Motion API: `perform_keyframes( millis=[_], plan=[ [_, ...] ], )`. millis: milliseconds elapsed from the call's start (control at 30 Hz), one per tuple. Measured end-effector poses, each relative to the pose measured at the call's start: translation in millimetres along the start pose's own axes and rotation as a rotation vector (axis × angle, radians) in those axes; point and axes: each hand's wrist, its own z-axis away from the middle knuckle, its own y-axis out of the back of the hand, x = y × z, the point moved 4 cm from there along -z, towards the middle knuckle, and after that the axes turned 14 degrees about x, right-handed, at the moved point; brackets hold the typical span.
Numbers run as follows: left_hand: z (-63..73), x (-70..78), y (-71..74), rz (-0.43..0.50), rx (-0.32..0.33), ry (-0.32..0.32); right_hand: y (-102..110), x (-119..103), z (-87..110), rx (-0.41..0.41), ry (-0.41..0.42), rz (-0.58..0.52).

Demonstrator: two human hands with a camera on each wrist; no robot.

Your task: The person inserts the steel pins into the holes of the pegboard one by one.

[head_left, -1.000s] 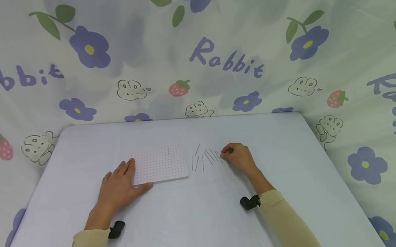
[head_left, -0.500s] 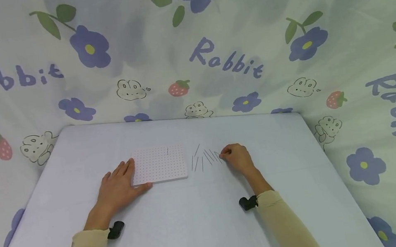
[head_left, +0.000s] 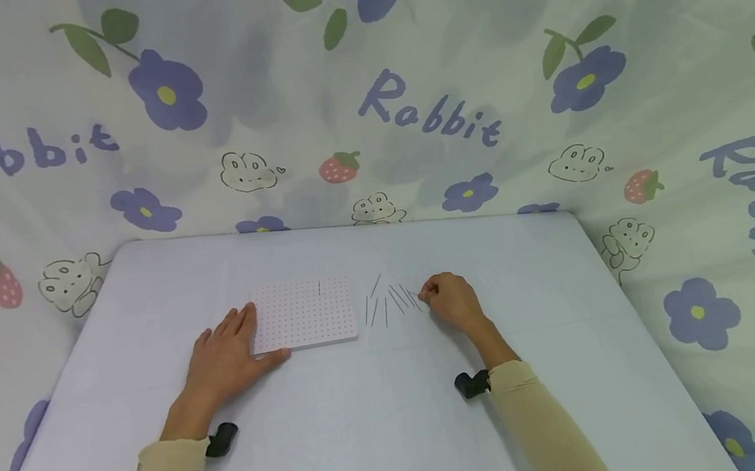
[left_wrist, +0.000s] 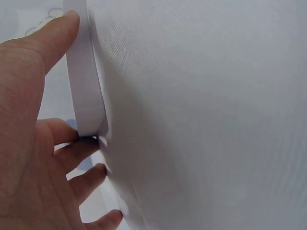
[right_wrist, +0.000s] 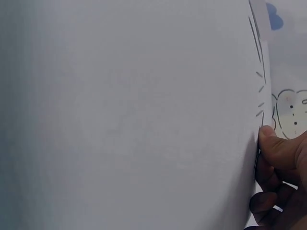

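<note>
A white board (head_left: 303,321) dotted with rows of small holes lies on the table. One thin dark needle-like rod (head_left: 319,288) stands in its back part. My left hand (head_left: 224,363) braces the front left corner, fingers spread along the left side and thumb against the front. In the left wrist view that thumb (left_wrist: 60,36) touches the board's side wall (left_wrist: 86,81). Several thin needle-like rods (head_left: 386,312) lie fanned out right of the board. At their right end my right hand (head_left: 456,303) pinches a rod between thumb (right_wrist: 271,143) and fingers, the rod mostly hidden.
A white cloth covers the table (head_left: 374,427). Behind and at the sides hangs a curtain (head_left: 300,78) printed with flowers, rabbits and strawberries. A small black camera (head_left: 221,439) sits at the left wrist and another black camera (head_left: 472,384) at the right.
Both hands stay almost in place. The right fingertips shift only slightly at the right end of the rods; the board and the loose rods lie as before.
</note>
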Motion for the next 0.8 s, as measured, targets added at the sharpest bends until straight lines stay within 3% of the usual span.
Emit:
perform_keyframes(
  millis=[400, 800],
  plan=[
    [0.5, 1.1, 0.7, 0.0, -0.012, 0.004, 4.2, 2.5, -4.5, -0.054, -0.021, -0.068],
    [0.6, -2.7, -2.8, 0.007, -0.009, -0.005, 3.2, 4.4, -3.4, -0.05, -0.057, -0.061]
  ],
)
